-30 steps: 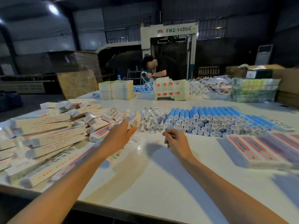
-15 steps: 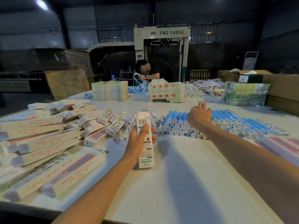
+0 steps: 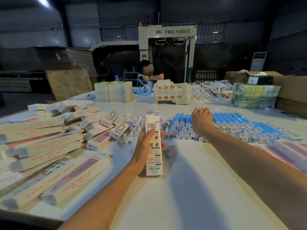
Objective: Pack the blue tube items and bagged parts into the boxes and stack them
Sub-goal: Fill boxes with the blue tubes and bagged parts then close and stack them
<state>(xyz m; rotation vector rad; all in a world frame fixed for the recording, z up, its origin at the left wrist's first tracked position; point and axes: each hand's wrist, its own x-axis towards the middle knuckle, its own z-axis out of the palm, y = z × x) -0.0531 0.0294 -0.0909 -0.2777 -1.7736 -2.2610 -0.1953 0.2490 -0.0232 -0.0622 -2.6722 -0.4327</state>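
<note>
Narrow white box (image 3: 153, 146), upright near the middle of the white table (image 3: 191, 196), lower end at or just over the surface, impossible to tell which. Barcode near the top, small pictures and dark label strips down the face, green lettering upside down at the bottom. Clamped from the left side by the left hand (image 3: 143, 153), thumb across the front under the barcode, fingertips showing past the right edge. Just behind the box, a loose heap of clear bagged parts (image 3: 163, 124). Right of the heap and touching it, blue tubes (image 3: 235, 124) with white caps, lying stacked in rows, caps toward the camera. On the left part of that stack the right hand (image 3: 201, 121), knuckles up, fingers curled down into the top row; whether closed round a tube, hidden by the back of the hand. To the left, a sprawling pile of long cream boxes (image 3: 41, 141) with red print. At the right edge, flat cartons (image 3: 292, 150) with red and blue panels. Across the table, a person (image 3: 152, 72) in front of a pale machine (image 3: 167, 35) marked FMZ-1450A. Half a second earlier: same upright grip on the box, right hand at the same spot but fingers stretched flat, now curled. A full second back: left hand at the pile, right hand low over bare table, short of the tubes.
</note>
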